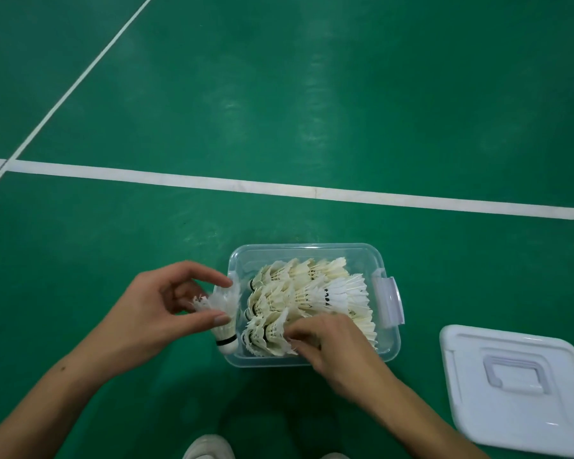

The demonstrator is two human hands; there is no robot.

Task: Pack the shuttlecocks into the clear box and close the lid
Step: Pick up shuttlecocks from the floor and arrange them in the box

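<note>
A clear plastic box (312, 250) stands on the green floor with its lid off. Inside lie several rows of nested white feather shuttlecocks (309, 293). My left hand (159, 313) pinches one white shuttlecock (224, 313) by its feathers, just outside the box's left wall, cork end pointing down toward me. My right hand (332, 346) reaches into the near side of the box, fingers curled on the front row of shuttlecocks (269, 332). The white lid (517, 389) lies flat on the floor to the right, handle side up.
A pale latch (390, 301) hangs on the box's right end. White court lines (312, 190) cross the floor beyond the box. The toes of my white shoes (209, 447) show at the bottom edge, just behind the box.
</note>
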